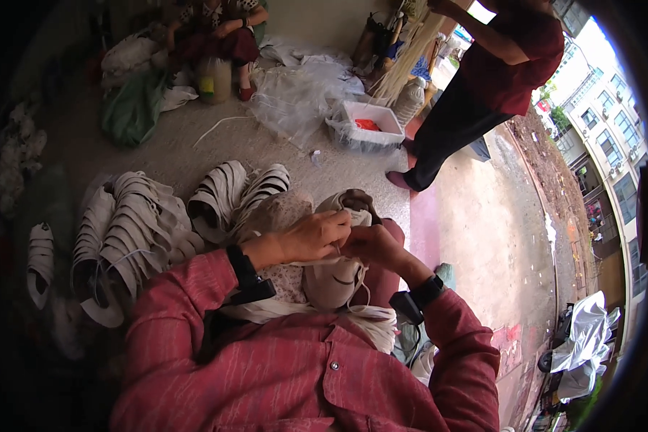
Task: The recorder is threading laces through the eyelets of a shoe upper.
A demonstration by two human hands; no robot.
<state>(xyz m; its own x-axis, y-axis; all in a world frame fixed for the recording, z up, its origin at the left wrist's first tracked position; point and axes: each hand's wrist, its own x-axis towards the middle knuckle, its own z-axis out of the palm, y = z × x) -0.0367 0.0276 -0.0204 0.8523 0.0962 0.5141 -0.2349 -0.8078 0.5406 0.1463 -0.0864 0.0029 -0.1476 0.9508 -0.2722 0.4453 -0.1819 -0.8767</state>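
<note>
Fingers (336, 225) of my left hand (306, 239) pinch shut on the beige shoe upper (331, 281) beneath them; right hand (378, 246) curls around it, grip hidden. Beside them, stacked uppers (133, 227); I can't make out any thread.

- Shoe upper (335, 277): beige, soft, curved, resting on the lap, toe end raised between both hands.
- Cords (371, 320): pale white bundle draped across the lap under the upper, ends trailing right.
</note>
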